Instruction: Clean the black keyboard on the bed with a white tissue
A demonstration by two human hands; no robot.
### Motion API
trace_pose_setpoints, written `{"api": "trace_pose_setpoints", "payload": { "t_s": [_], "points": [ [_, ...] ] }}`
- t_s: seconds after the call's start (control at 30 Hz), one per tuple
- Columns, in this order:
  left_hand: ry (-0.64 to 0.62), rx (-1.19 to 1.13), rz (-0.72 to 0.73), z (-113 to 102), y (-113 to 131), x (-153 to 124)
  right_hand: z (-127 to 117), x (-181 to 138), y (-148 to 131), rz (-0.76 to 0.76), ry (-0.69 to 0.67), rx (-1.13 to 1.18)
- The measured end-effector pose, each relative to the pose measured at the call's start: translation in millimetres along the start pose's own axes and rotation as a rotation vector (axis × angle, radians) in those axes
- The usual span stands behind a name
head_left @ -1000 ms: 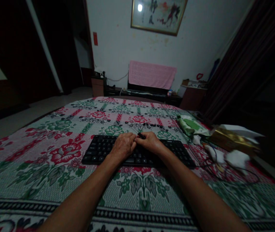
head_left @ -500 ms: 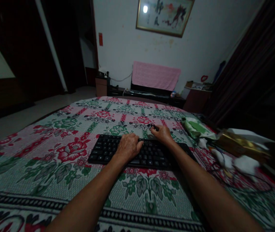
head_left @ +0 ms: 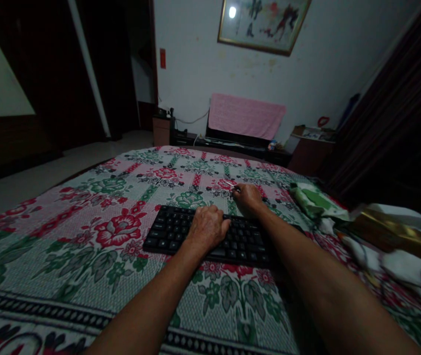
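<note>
A black computer keyboard (head_left: 169, 229) lies on the flowered bedspread in front of me. My left hand (head_left: 207, 228) is laid across its middle, fingers bent over toward the far edge and thumb pointing right; the fingertips are hidden. Just past the keyboard's far edge, my right hand (head_left: 248, 198) is closed in a pinch. From its fingers a thin tool (head_left: 236, 188) with a dark handle and a slim bright shaft points to the left; its exact kind is too small to make out. My right forearm covers the keyboard's right end.
The floral bedspread (head_left: 118, 229) spreads all around. To the right lie a green soft pack (head_left: 317, 202), a gold box (head_left: 391, 222), crumpled white tissue (head_left: 404, 266) and a dark cable. Beyond the bed stands a low cabinet with a pink towel (head_left: 245, 116) above it.
The view has shifted slightly, moving the scene to the right. My right hand has moved a little farther from the keyboard, and the tool's bright shaft now shows. My left hand stays on the keyboard.
</note>
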State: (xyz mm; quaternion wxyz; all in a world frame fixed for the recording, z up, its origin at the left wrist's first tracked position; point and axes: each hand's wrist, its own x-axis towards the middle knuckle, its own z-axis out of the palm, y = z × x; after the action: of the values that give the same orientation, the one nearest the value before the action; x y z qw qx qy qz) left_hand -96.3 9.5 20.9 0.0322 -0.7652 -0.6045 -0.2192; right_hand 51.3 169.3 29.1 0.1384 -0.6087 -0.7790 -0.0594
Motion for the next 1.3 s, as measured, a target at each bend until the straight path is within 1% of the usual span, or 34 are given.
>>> {"api": "trace_pose_setpoints", "payload": {
  "t_s": [0.2, 0.33, 0.4, 0.5, 0.57, 0.67, 0.73, 0.8, 0.9, 1.0, 1.07, 1.17, 1.3],
  "points": [
    [-0.010, 0.008, -0.002, -0.3, 0.3, 0.5, 4.4, -1.0, 1.6, -0.041, -0.030, -0.053],
    [-0.016, 0.013, 0.003, -1.3, 0.8, 0.6, 6.7, -0.1, 1.9, -0.029, -0.015, -0.012],
    [-0.014, 0.011, 0.007, -1.3, 0.9, 0.4, 2.8, 0.9, 4.0, -0.009, 0.023, 0.046],
    [0.001, 0.012, 0.008, -0.8, 0.6, -0.2, -12.6, -4.0, 9.6, 0.040, 0.093, 0.140],
    [-0.003, 0.009, 0.007, -0.2, -0.5, -0.2, -26.9, -15.4, 13.6, 0.074, 0.141, 0.210],
    [-0.004, -0.013, 0.010, 0.6, -4.0, 2.3, -46.5, -46.1, 17.7, 0.118, 0.222, 0.342],
    [-0.018, -0.056, -0.009, -0.6, -7.0, 6.0, -54.7, -71.4, 18.6, 0.173, 0.289, 0.488],
    [-0.044, -0.101, -0.027, -5.1, -9.7, 10.0, -58.5, -95.4, 18.0, 0.220, 0.297, 0.624],
    [-0.124, -0.075, -0.034, -19.4, -12.4, 12.0, -58.8, -121.0, 15.1, 0.211, 0.294, 0.753],
    [-0.198, 0.027, -0.085, -36.2, -16.2, 3.2, -56.0, -133.4, 11.5, 0.125, 0.345, 0.738],
    [-0.200, 0.101, -0.140, -43.0, -20.5, -8.7, -53.1, -138.4, 8.8, 0.079, 0.356, 0.723],
    [-0.169, 0.145, -0.202, -42.1, -28.4, -28.3, -47.6, -145.8, 4.8, 0.087, 0.354, 0.752],
    [-0.095, 0.179, -0.197, -29.4, -34.3, -43.0, -42.0, -154.2, 3.9, 0.150, 0.366, 0.874]
  ]
}}
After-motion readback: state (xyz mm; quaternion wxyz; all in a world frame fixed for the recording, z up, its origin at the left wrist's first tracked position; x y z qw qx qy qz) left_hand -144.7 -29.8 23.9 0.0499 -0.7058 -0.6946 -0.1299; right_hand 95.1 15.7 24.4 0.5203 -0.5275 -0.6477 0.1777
